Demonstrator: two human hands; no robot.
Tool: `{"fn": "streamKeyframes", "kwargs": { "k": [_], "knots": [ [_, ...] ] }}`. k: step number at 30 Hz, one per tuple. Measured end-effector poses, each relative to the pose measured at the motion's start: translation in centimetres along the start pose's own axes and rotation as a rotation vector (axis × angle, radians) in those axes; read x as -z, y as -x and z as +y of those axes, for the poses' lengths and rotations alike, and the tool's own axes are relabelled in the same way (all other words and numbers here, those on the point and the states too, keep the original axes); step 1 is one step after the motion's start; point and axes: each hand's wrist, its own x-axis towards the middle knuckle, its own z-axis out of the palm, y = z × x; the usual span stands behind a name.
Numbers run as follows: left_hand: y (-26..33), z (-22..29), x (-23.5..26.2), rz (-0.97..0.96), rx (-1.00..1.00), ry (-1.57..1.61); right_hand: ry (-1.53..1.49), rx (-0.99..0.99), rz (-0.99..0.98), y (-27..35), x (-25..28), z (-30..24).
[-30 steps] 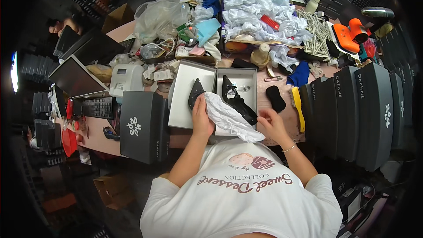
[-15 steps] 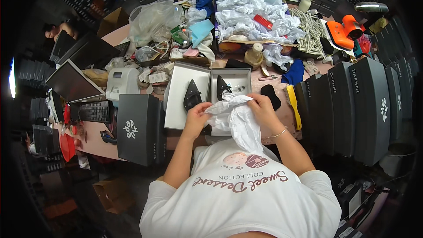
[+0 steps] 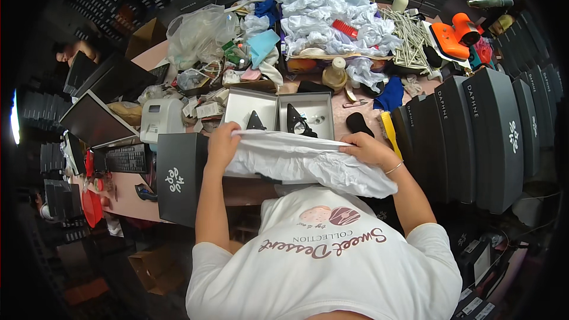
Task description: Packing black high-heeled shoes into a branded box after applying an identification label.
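The left hand (image 3: 223, 147) and right hand (image 3: 373, 151) are staying well apart, each pinching the upper edge of a white paper sheet (image 3: 296, 159). Its long axis is running left to right, crossing the tabletop's (image 3: 127, 189) near edge; two black shoes (image 3: 294, 118) are lying just beyond, in an open box (image 3: 238, 106), the left one nearer the left hand.

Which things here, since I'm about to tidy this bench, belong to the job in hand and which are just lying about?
Seemingly part of the job:
white tissue paper, held by left hand and right hand
open shoebox
black pointed-toe shoes in it

Apparently just lying about:
red brush
blue cloth
capped bottle
clear plastic bag
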Motion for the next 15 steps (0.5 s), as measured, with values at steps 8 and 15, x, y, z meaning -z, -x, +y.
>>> {"fn": "streamKeyframes", "kwargs": {
  "k": [8,15],
  "knots": [
    [-3.6,-2.0,1.2,0.651,0.034,-0.027,-0.036,-0.094,0.179,-1.4,-4.1,4.2],
    [4.3,5.7,-10.4,-0.227,0.291,0.276,0.130,0.057,0.424,-3.0,-7.4,3.4]
  ]
}}
